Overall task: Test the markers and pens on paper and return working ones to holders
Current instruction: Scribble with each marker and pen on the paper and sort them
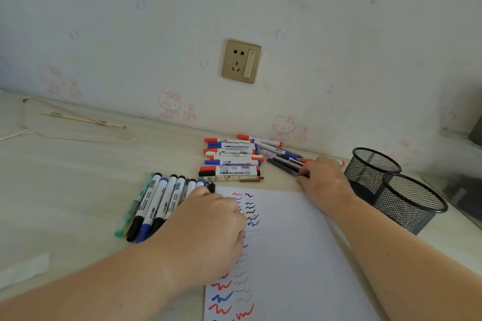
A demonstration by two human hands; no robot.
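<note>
Where the pale wood desk (78, 177) meets the cartoon-cat wallpaper, a gold socket (241, 61) sits on the wall. White paper (292, 242) with red, blue and black squiggles lies on the desk. The left hand (208, 227) rests at the paper's left edge, fingers curled over the ends of a marker row (156, 203). The right hand (322, 177) grips pens (284, 164) from the pile (232, 159) by the wall. Two black mesh holders (391, 190) stand right of the paper.
</note>
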